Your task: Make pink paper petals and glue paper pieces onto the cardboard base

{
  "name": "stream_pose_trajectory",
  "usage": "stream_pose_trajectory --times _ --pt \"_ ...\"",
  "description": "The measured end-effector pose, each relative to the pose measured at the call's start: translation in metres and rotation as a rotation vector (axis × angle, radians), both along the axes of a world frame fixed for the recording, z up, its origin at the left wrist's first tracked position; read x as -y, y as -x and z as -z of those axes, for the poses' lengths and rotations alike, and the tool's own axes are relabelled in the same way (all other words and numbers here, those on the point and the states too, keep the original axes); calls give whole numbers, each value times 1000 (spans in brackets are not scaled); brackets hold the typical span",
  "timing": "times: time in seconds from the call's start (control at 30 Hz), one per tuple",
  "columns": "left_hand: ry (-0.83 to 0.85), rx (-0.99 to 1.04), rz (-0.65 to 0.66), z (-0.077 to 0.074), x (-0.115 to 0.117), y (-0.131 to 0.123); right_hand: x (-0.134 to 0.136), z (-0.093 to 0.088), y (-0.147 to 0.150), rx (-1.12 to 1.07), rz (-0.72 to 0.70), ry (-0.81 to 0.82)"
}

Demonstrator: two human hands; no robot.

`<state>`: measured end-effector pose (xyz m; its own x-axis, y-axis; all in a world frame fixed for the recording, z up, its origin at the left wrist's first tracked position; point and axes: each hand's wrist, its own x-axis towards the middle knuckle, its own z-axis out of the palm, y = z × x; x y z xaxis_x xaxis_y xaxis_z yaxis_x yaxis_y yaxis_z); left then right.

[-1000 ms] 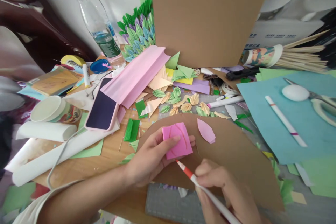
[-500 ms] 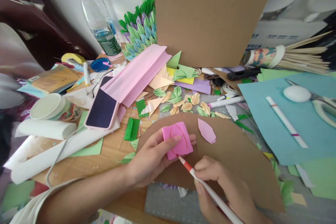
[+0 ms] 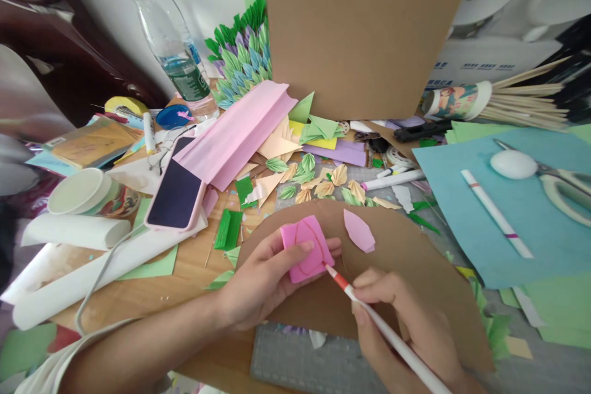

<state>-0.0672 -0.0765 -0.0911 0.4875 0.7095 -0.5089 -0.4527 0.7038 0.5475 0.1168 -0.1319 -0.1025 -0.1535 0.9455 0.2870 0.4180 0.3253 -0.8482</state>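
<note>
My left hand (image 3: pixel 263 280) pinches a small folded pink paper square (image 3: pixel 307 247) with a curved red line drawn on it, thumb on top, holding it against a curved brown cardboard sheet (image 3: pixel 415 271). My right hand (image 3: pixel 406 335) grips a white pen with a red tip (image 3: pixel 383 329); the tip touches the lower right edge of the pink square. A cut pink petal shape (image 3: pixel 359 231) lies on the cardboard just right of the square.
A pink-cased phone (image 3: pixel 176 192), pink folded paper (image 3: pixel 237 132), water bottles (image 3: pixel 173 49), paper cup (image 3: pixel 90 192) and white rolls (image 3: pixel 74 231) fill the left. Folded paper leaves (image 3: pixel 323 181) lie behind. A blue sheet (image 3: pixel 508 209) with scissors (image 3: pixel 554 181) lies right. Upright cardboard (image 3: pixel 364 24) stands behind.
The pen tip has moved up to the right edge of the pink square, and a longer red curve now shows on the paper. My left hand has kept its hold.
</note>
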Motion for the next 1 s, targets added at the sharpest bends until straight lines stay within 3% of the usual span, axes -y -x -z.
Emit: stream_pose_trajectory --times 0.1,0.2,0.33,0.47,0.6,0.7,0.8,1.0 --pt "-19 -20 45 -1 -1 1 2 -4 0 -51 100 35" --pt "-152 -111 197 -6 -3 4 0 -6 -8 -144 182 11" --pt "-568 -401 436 -20 -4 7 -11 -1 -24 -266 270 -64" --pt "-1042 -695 629 -33 -4 6 -22 4 -30 -382 289 -32" --pt "-1345 -1081 678 -29 -8 7 -27 6 -30 -469 248 39" --pt "-1430 -1349 529 -26 -12 11 -27 3 -32 -509 194 70" --pt "-1398 -1346 423 -31 -9 16 -19 -6 -31 -522 72 111" --pt "-1258 -1088 617 -53 15 13 17 -34 -12 -542 -118 153"
